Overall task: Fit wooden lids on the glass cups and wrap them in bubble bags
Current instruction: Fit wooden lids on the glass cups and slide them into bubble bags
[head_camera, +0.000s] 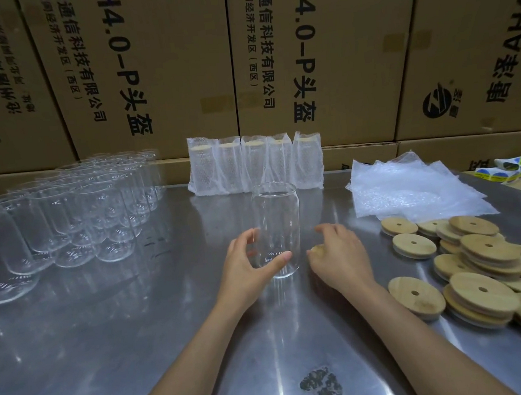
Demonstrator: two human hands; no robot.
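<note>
While we are looking down through the head camera, we are seeing one glass cup [277, 227] standing upright and lidless on the metal table [113, 330], near the middle of the work area. Our left hand [248, 263] is curling round the lower part of this cup, with the thumb lying across its near side close to the base and the fingers reaching behind the glass. Our right hand [339, 253] is sitting just beside the cup on its right, apart from the glass, with fingers bent; a small piece of pale wood is showing at the fingertips, and we cannot tell whether the hand is gripping it or only covering it.

To the left, a block of empty cups [74, 213] is standing in close rows. At the back of the table, five wrapped cups [254, 163] are standing side by side in bubble bags, with wooden tops showing through the wrap, against the wall of cardboard boxes [153, 68]. To the right, a loose stack of bubble bags [416, 190] is lying flat, and nearer to us a heap of round wooden lids [479, 260], each with a small hole, is lying overlapped. At the far right edge, sticker sheets [514, 166] are lying beyond the bags. Near the bottom of the view, a dark blotch [320, 381] is marking the table surface.
</note>
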